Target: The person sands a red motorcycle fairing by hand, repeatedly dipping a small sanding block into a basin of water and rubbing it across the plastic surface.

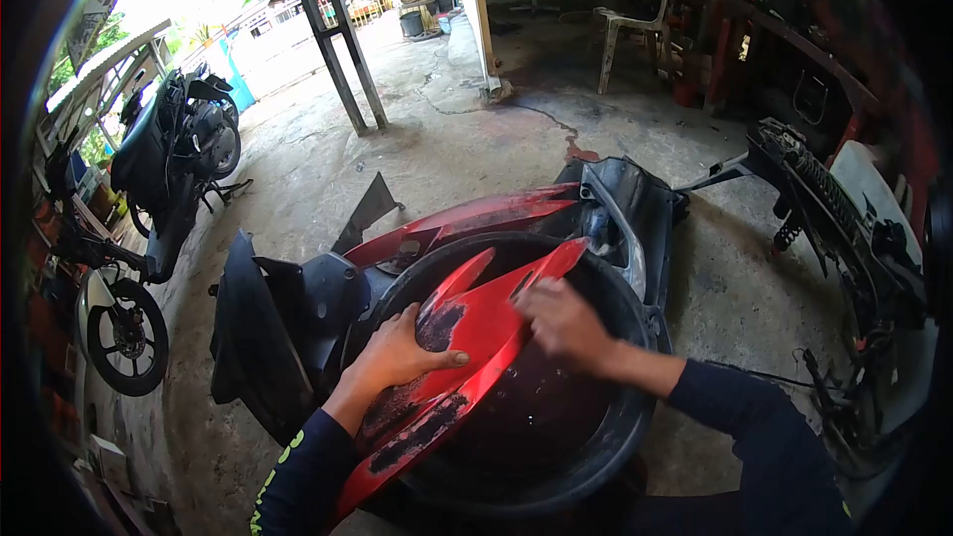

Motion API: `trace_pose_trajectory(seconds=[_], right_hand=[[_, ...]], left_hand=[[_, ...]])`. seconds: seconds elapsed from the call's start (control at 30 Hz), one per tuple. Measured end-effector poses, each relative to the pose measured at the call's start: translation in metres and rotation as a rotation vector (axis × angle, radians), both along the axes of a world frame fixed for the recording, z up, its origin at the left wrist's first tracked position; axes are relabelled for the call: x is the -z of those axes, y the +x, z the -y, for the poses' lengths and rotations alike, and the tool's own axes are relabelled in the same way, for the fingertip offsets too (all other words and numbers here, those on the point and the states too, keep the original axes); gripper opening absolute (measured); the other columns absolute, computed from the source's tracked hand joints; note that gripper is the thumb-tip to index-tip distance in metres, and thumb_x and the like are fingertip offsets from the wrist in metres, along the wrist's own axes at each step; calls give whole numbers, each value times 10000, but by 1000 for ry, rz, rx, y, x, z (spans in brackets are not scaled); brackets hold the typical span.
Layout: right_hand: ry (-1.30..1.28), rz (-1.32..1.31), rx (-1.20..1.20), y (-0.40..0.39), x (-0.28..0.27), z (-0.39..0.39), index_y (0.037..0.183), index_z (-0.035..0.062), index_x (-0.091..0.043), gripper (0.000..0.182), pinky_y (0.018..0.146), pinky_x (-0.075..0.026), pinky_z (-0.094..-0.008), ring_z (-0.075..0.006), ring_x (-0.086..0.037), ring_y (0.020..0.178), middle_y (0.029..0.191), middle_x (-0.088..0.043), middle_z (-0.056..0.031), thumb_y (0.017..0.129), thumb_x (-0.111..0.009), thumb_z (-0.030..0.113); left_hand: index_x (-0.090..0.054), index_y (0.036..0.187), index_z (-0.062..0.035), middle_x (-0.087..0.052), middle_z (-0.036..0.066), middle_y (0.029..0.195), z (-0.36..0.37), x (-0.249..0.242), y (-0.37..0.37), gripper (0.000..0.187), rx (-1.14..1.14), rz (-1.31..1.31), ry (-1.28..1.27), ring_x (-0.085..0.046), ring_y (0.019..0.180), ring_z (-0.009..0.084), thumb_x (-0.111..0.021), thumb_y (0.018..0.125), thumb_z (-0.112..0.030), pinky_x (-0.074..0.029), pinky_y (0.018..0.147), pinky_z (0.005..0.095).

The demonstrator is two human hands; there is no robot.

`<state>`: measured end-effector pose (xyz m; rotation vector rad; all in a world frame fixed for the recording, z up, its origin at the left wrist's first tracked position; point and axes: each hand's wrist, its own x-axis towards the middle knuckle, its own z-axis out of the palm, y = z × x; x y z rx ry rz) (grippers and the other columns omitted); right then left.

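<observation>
A long red plastic panel (486, 323) with dark, worn patches lies slantwise over a round black tub (620, 437) that holds dark liquid. My left hand (402, 352) grips the panel around its left edge, thumb on top of the red face. On the panel's upper right part rests my right hand (566, 323), its fingers curled and slightly blurred; whether anything is inside them is hidden. Behind the tub's far rim lies another red panel (467, 218).
Black plastic parts (263, 328) lie left of the tub, and more (640, 208) behind it. A motorcycle (174, 149) stands at the left. On the right are a stripped frame (814, 208) and a plastic chair (635, 20). A metal post (338, 40) rises beyond.
</observation>
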<state>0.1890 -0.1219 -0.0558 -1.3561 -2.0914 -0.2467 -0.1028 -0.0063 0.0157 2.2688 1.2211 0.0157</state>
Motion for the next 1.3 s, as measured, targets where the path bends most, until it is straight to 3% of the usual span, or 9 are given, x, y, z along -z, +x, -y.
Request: trace_pose_trajectory(seconds=[0.03,0.1,0.2,0.33,0.47,0.57,0.67,0.83,1.3], right_hand=[[-8,82,36,16,5,-13,1209,-24,-691,364,1125,-408,-518,-386,-583,1224,1248,-694,-180,874,-642,111],[-23,-144,144,17,8,-18,1159,-26,-690,334,1098,-424,-521,-376,-593,1204,1204,-690,-171,847,-646,88],[30,-66,-39,-39,-16,18,1184,-30,-685,339,1084,-428,-492,-356,-593,1207,1255,-679,-178,865,-602,47],[17,58,127,23,9,-16,1223,-18,-690,350,1109,-418,-466,-360,-585,1236,1277,-683,-189,894,-604,65],[38,-118,238,40,-17,-8,1317,-11,-656,401,1022,-491,-426,-348,-622,1168,1181,-720,-189,938,-586,99],[-312,-196,371,27,-49,7,1532,66,-479,655,856,-562,-474,-363,-710,973,993,-750,-187,897,-621,144],[-619,49,362,20,-35,-5,1669,105,-97,981,710,-567,-552,-418,-719,741,807,-709,-260,841,-613,208],[-657,-15,331,7,1,-7,1666,114,-129,995,729,-562,-569,-452,-697,711,744,-691,-257,806,-623,197],[-502,-39,-5,-42,-16,31,1641,112,-252,927,630,-567,-524,-394,-690,646,683,-656,-179,816,-669,172]], left_hand=[[-376,1504,158,-541,390,1405,2,-1,-2,1422,-5,3,41,-548,1349,453,-801,580,-836,-424,1149,465],[-381,1500,159,-541,389,1404,0,-3,-2,1415,-12,8,-19,-546,1350,454,-803,582,-831,-422,1150,465],[-389,1494,158,-535,384,1411,-2,-7,0,1398,-8,14,-60,-542,1350,456,-809,587,-821,-419,1152,466],[-398,1493,144,-511,378,1435,2,-2,-4,1366,-12,26,8,-529,1359,456,-818,598,-798,-420,1149,466],[-384,1515,115,-517,370,1428,14,-23,-3,1350,-50,10,89,-533,1355,456,-840,600,-768,-429,1140,470],[-362,1536,87,-519,356,1427,18,-27,-6,1341,-42,-43,198,-535,1351,459,-857,603,-740,-434,1136,474],[-350,1547,70,-523,344,1426,19,-26,-5,1339,-38,-50,198,-543,1341,462,-864,605,-732,-436,1135,478],[-356,1537,109,-505,361,1455,2,-10,-9,1368,-20,-1,74,-524,1370,454,-842,601,-764,-417,1156,468],[-355,1536,120,-496,370,1466,2,-12,-9,1404,-35,-31,61,-517,1383,447,-824,586,-800,-414,1159,463]])
